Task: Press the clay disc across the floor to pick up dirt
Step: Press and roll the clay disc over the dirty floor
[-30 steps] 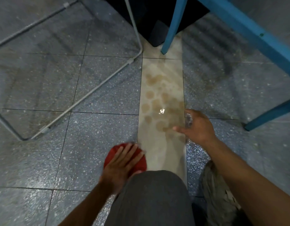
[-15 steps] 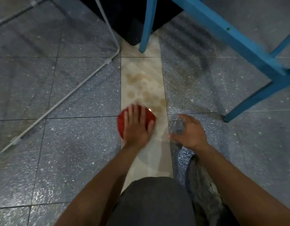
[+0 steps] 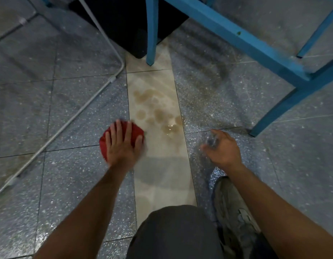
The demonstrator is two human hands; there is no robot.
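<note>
Red clay disc point(image 3: 106, 142) flat on the grey speckled floor point(image 3: 68, 109), pinned under the left hand point(image 3: 122, 144).

Fingers spread wide over the disc, palm down — right rim just at the edge of the beige tile strip point(image 3: 162, 165), stained brown further up. Right hand point(image 3: 222, 146) half-curled above the floor past the strip; blurred, contents impossible to tell. Open tile to the left, bounded by a grey metal tube frame point(image 3: 68, 122) — blue furniture legs point(image 3: 150, 34) ahead and right.
</note>
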